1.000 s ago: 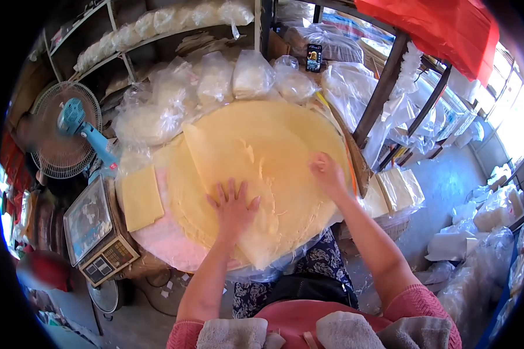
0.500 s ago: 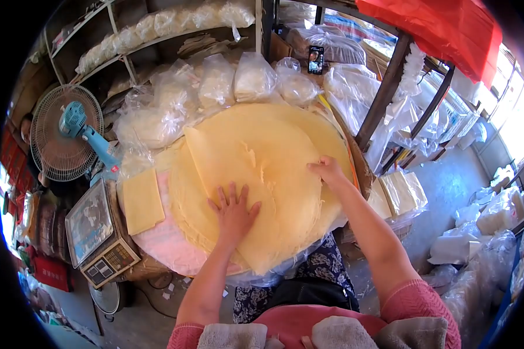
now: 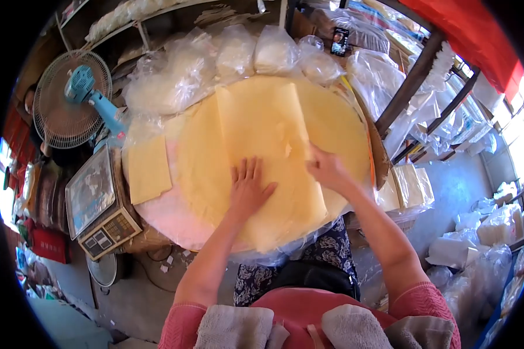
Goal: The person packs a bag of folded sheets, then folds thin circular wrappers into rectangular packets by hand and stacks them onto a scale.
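Note:
A thin, pale-yellow sheet (image 3: 262, 125), much like tofu skin, lies on a wide round stack of similar sheets (image 3: 343, 125). Its left and right sides have straight folded edges, and small ragged tears show near the middle. My left hand (image 3: 250, 187) lies flat on the lower left of the sheet, fingers spread. At the right folded edge is my right hand (image 3: 327, 168), its fingers curled together on the sheet and slightly blurred. A folded yellow packet (image 3: 149, 168) rests left of the stack, on pink-and-white covering (image 3: 172, 215).
A digital scale (image 3: 108, 230) and a fan (image 3: 73, 99) stand at the left. Clear plastic bags (image 3: 236, 55) line the back, with a phone (image 3: 339, 42) behind them. A wooden post (image 3: 410, 81) rises at the right, near wrapped yellow packets (image 3: 410, 186).
My right hand has moved inward with the sheet's right side, which now shows a straight fold. My left hand stays flat on the sheet. The camera view has shifted.

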Demonstrator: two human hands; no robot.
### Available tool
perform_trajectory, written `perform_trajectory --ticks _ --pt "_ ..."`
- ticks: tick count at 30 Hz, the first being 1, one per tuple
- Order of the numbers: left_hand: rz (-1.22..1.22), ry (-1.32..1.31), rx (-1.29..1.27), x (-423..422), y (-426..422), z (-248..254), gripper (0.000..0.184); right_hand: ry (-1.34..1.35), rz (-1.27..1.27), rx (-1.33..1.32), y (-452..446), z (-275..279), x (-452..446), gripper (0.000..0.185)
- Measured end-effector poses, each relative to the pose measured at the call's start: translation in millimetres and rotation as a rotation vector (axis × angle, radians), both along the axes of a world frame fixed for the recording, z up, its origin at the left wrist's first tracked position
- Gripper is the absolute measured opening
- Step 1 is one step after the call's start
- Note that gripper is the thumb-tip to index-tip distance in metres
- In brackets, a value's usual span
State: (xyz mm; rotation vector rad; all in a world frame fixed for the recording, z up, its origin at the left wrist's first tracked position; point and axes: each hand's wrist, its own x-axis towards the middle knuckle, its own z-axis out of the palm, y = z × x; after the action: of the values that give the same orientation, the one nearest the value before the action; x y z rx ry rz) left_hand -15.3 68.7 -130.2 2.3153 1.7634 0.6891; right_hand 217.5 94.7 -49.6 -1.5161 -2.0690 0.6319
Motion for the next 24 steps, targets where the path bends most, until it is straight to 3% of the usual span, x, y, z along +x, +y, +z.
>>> perform_trajectory --ticks 4,7,10,13,16,19,24 --pt "0.018 -0.281 0.2 -1 -2 9 0.068 -0.372 0.246 -0.055 -8 11 -65 0.046" --pt "-0.059 -0.109 0.298 -6 1 4 0.053 -0.361 0.381 -0.054 2 -26 -80 0.052" --pt "-0.074 -0.196 0.311 -6 5 -12 0.039 -0.398 0.402 -0.115 5 -30 -83 0.056" --pt "-0.071 -0.246 0.294 -6 4 -6 0.035 -0.255 0.415 -0.109 4 -8 -71 0.055" --pt "-0.06 -0.236 0.255 -6 1 -1 0.034 -0.079 0.297 0.374 35 -31 -50 0.057" --pt "-0.064 -0.245 0.24 -6 -2 7 0.032 -0.085 0.154 0.385 59 -44 -44 0.059" --pt "-0.025 -0.267 0.194 -4 -1 8 0.033 -0.319 0.068 0.269 65 -71 -57 0.062"
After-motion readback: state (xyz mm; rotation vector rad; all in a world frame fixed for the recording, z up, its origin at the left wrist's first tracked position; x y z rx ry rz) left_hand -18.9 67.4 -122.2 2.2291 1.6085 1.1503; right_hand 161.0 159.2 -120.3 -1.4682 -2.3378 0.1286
